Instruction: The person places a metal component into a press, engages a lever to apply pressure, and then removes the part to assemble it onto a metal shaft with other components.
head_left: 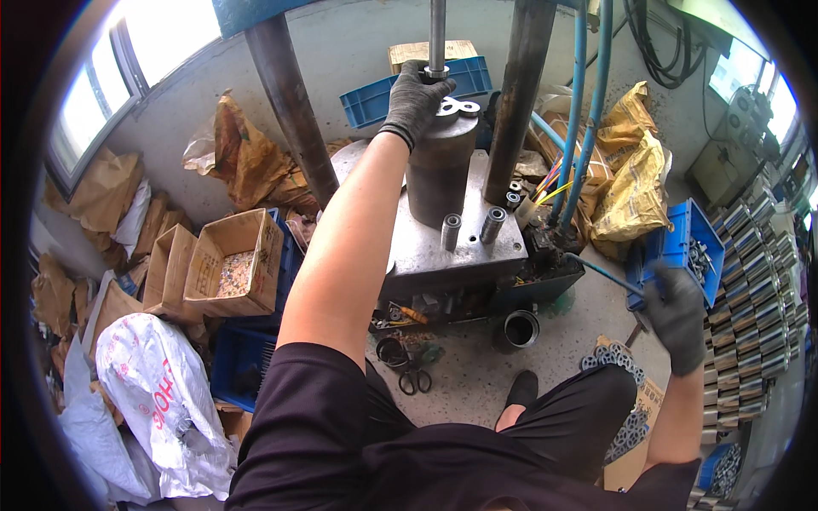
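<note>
My left hand (415, 104), in a dark grey glove, reaches up to the lower end of the upright steel rod (437, 34). Its fingers close around a small metal ring (436, 73) at the rod's tip. Just below lies a flat metal link with round eyes (461, 108), on top of the thick steel cylinder (440, 175). My right hand (676, 317), also gloved and slightly blurred, is curled at the end of a long thin lever (605, 274) out to the right. Two short stacks of ring-shaped parts (492, 225) stand on the press plate (409, 247) before the cylinder.
Dark posts (294, 102) and blue hoses (588, 128) flank the cylinder. A blue crate (720, 255) of metal parts stands at right, beside stacked steel cylinders (750, 315). Cardboard boxes (271, 264) are at left. A black pot (518, 330) and scissors (415, 381) are on the floor.
</note>
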A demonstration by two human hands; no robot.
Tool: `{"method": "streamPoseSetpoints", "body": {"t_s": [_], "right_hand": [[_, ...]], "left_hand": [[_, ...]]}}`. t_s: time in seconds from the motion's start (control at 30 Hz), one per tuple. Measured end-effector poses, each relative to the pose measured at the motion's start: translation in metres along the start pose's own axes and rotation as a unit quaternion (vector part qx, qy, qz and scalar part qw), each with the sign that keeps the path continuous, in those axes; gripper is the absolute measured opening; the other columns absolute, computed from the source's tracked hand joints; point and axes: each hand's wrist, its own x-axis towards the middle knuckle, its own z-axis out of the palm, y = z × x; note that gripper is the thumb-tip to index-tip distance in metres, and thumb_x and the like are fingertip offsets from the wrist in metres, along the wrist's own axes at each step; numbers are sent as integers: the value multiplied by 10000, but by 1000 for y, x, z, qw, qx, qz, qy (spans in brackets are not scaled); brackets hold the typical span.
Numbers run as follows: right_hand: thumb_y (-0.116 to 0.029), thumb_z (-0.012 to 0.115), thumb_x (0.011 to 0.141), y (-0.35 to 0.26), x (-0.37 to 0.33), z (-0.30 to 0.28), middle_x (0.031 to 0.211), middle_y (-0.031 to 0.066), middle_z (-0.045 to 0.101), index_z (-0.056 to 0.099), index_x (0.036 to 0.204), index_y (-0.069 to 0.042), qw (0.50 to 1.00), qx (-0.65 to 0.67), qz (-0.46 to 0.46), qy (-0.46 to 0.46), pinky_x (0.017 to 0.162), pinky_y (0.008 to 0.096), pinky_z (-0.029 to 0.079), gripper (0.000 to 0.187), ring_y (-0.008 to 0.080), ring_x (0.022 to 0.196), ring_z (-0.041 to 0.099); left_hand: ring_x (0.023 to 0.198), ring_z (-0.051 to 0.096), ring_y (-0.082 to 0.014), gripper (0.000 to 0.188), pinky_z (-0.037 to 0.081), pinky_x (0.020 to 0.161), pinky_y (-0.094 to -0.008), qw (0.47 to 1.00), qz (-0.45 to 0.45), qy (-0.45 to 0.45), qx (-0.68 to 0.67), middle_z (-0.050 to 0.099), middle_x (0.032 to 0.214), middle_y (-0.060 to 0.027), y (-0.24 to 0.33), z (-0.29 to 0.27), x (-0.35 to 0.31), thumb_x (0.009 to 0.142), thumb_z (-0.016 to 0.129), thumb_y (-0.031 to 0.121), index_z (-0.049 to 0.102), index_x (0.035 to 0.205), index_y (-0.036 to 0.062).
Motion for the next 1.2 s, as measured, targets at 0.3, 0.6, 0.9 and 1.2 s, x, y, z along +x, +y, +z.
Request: {"method": "streamPoseSetpoints", "body": {"t_s": [0.3, 0.6, 0.9, 1.2], "right_hand": [[-7, 626, 953, 47, 124, 4, 985, 232, 702, 688, 1092, -25, 980, -109, -88, 143, 807, 445, 559, 153, 415, 907, 701], [-80, 678, 876, -1, -22, -14, 926, 197, 743, 756, 1085, -10, 951, 70, 99, -284, 802, 407, 588, 233, 357, 832, 738], [-119, 688, 847, -18, -89, 1, 926, 232, 720, 754, 980, -27, 938, -16, 126, -321, 829, 481, 582, 175, 424, 906, 715], [-132, 689, 878, -22, -59, -14, 1066, 219, 763, 754, 1178, -11, 939, 45, 193, -282, 881, 423, 594, 330, 365, 995, 753]], "left_hand": [[881, 733, -183, 518, 603, 791, -325, 999, -9, 28, -17, 758, 992, -118, 16, 9, -9, 869, 876, 251, 612, 1223, -20], [780, 651, -138, 281, 556, 702, -318, 987, 44, 75, -133, 699, 880, -76, -19, -6, 7, 1012, 619, 291, 655, 1134, 40], [867, 677, -136, 320, 567, 746, -306, 988, -12, -22, -150, 711, 944, -76, 11, 4, -10, 1038, 645, 293, 665, 1251, 55], [804, 663, -132, 278, 558, 722, -292, 983, -34, -45, -177, 711, 926, -75, 4, 1, -6, 1033, 569, 211, 663, 1234, 43]]}}
